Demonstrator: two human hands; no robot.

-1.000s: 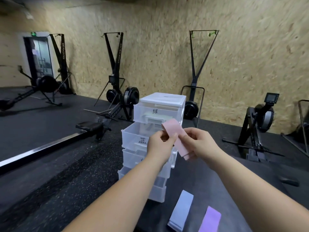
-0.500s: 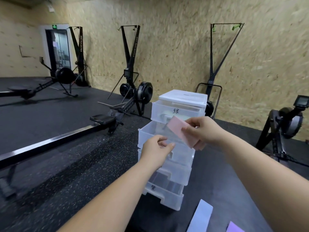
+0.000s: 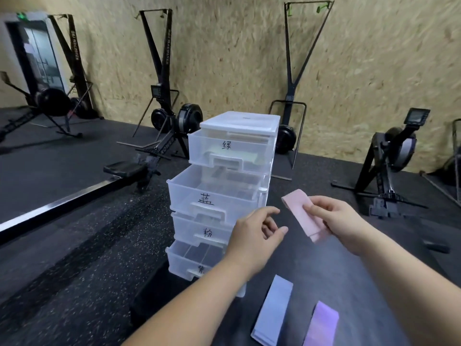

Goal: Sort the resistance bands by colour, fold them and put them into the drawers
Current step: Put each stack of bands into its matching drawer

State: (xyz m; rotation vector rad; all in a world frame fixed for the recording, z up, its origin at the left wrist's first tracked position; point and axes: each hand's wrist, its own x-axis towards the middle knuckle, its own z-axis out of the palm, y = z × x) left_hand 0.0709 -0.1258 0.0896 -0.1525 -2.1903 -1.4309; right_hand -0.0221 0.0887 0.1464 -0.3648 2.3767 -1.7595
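A clear plastic drawer unit stands on a black surface, with several labelled drawers. The second drawer and the bottom drawer are pulled out; the top one holds a pale green band. My right hand pinches a folded pink band to the right of the unit. My left hand hovers with loosely curled fingers in front of the third drawer, holding nothing. A blue band and a purple band lie flat at the bottom.
Rowing machines and ski trainers stand along the chipboard wall. Another machine is at the right. A long rower rail runs across the dark rubber floor on the left.
My right hand has carried the pink band from in front of the drawers to the right of the unit. My left hand has let go of the band and dropped toward the third drawer.
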